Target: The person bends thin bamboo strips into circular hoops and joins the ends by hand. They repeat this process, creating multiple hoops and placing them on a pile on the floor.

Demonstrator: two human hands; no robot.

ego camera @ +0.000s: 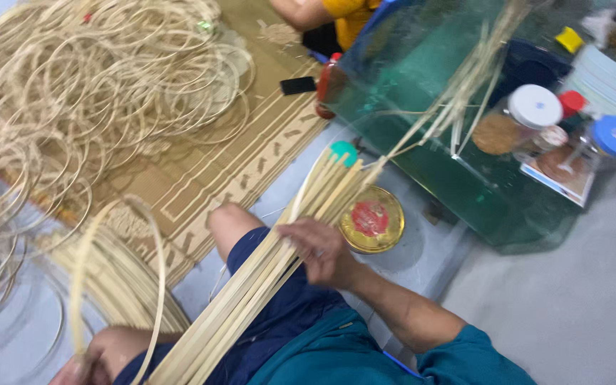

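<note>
Far on the left lies a big heap of thin rings on a tan mat. Near the left edge, the left hand is low down by the knee, at the ends of a bent strip that loops up like an arch. The hand is blurry and cut off by the edge, so I cannot tell if its fingers are closed on the strip or only touching it. Just behind the arch lies a loose pile of more strips. In the middle, a long bundle of flat, pale strips lies across the lap and points up to the far right, where its thin ends fan out. The right hand is wrapped around the bundle near its middle, with the fingers curled over the top and pressed tight on it. It looks like the strips are being held together while one strip is bent into a round shape. Bending more would need the bundle kept steady on the lap so no strip slides out. Right of the hand sits a round tin, gold with a red middle. Farther right is a green glass table with jars on it. At the far top, another person's yellow shirt shows.
</note>
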